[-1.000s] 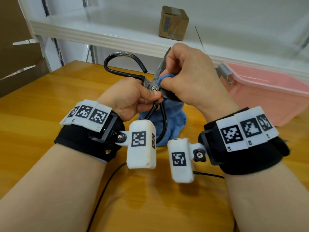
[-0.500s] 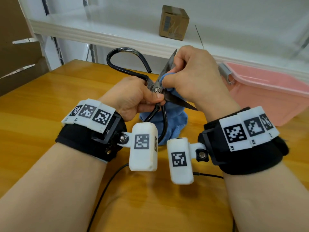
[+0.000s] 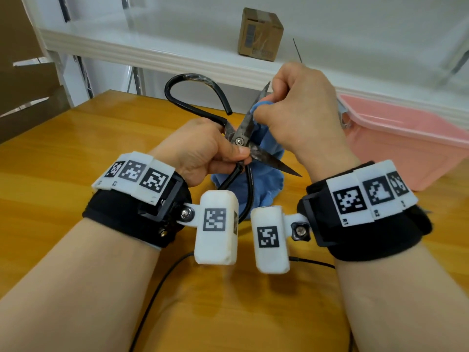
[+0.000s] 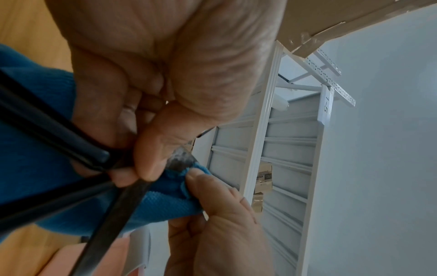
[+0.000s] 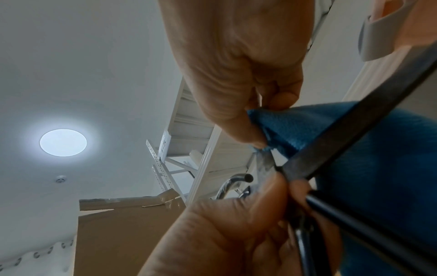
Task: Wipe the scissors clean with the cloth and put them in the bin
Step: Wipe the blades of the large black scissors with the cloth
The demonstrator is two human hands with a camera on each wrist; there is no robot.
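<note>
Black-handled scissors point(image 3: 239, 141) with dark, stained blades stand spread apart above the table. My left hand point(image 3: 203, 151) grips them at the pivot and handle shanks point(image 4: 89, 156). My right hand point(image 3: 297, 115) pinches a blue cloth point(image 3: 261, 107) around the upper blade, about halfway up it. The rest of the cloth point(image 3: 264, 181) hangs down behind the scissors to the table. In the right wrist view the thumb and forefinger pinch the cloth point(image 5: 283, 123) against the blade point(image 5: 267, 164). The lower blade point(image 3: 276, 165) points right, bare. The pink bin point(image 3: 411, 138) stands at the right.
The wooden table point(image 3: 76, 153) runs under both arms. A white shelf point(image 3: 157, 49) crosses the back, with a small cardboard box point(image 3: 260, 34) on it. Cardboard sheets point(image 3: 22, 72) lean at the far left. A black cable point(image 3: 157, 295) trails over the table near me.
My right hand has slid the cloth up the upper blade, away from the pivot. The blades have spread wider, baring the lower one. The left hand keeps its grip.
</note>
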